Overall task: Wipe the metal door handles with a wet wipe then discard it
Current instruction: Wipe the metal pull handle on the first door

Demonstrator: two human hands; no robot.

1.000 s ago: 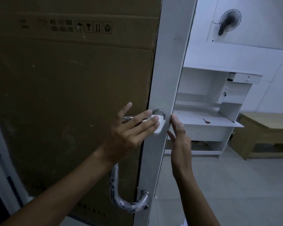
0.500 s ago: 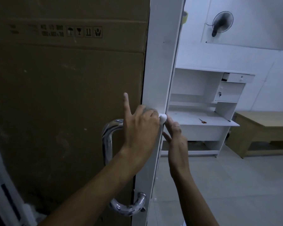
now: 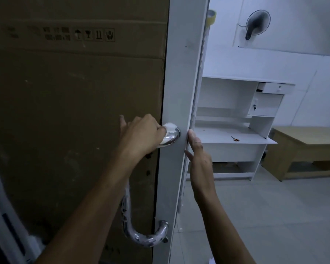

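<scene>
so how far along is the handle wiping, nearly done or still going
Mid-wipe. The left hand grips the white wet wipe around the top bend of the curved chrome door handle, while the right hand rests open against the edge of the white door frame. Whether the lower curve is already wiped can't be judged. No second handle shows from here, and discarding the wipe is left.

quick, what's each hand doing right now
Left hand: fingers curled round the wet wipe, holding it on the top bend of the door handle.
Right hand: open, fingers straight against the door edge.
</scene>
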